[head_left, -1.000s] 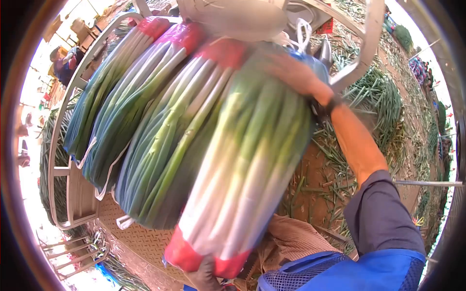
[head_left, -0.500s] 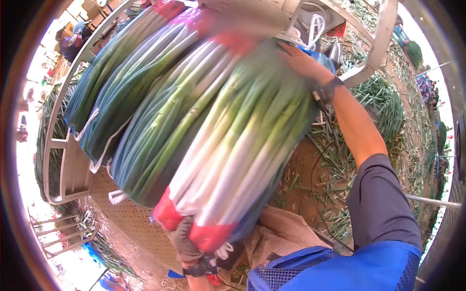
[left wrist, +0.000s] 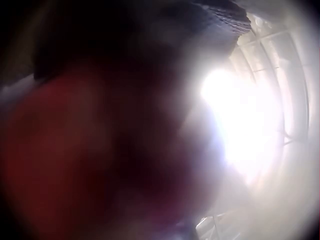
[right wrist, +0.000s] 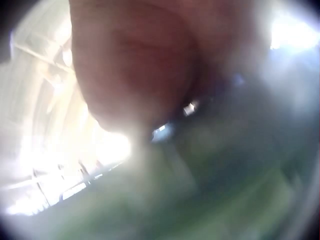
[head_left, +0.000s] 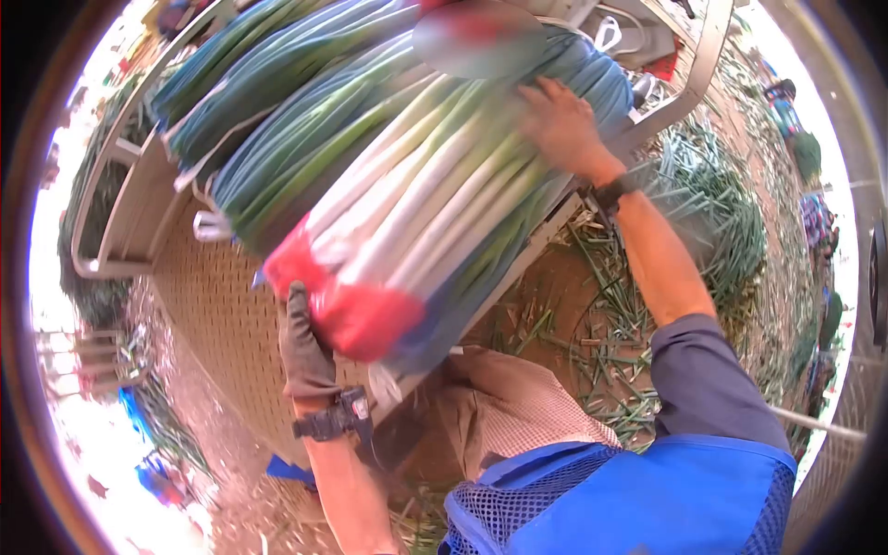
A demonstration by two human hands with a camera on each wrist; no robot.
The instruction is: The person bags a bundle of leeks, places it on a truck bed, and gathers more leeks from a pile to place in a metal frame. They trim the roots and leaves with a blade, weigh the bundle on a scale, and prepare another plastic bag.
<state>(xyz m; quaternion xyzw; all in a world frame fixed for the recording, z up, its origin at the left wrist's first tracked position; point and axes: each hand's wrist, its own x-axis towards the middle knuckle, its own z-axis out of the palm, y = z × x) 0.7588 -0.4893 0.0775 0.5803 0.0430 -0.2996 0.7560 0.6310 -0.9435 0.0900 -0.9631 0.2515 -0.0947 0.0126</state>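
A bagged bundle of green onions point(head_left: 435, 190), with white stalks and a red-printed end, lies slantwise across the other bundles. My gloved left hand point(head_left: 307, 351) grips its red end, the thumb over the plastic and the other fingers hidden beneath. My bare right hand point(head_left: 566, 129) rests on its upper, greener part with fingers stretched out. In the left wrist view a dark red blur point(left wrist: 55, 150) fills the near side. The right wrist view has the bare hand point(right wrist: 135, 65) above blurred green leaves point(right wrist: 165, 200).
More bagged bundles point(head_left: 277, 102) lie side by side at the left on a cart with a patterned metal deck point(head_left: 199, 277). Metal rails point(head_left: 92, 213) bound it. Loose leaves point(head_left: 712, 203) litter the ground at the right. A blurred oval patch covers the top middle.
The bundle's red end has moved up and left, away from my body, with my left hand at it. My right hand stays on the upper part; the head view has shifted.
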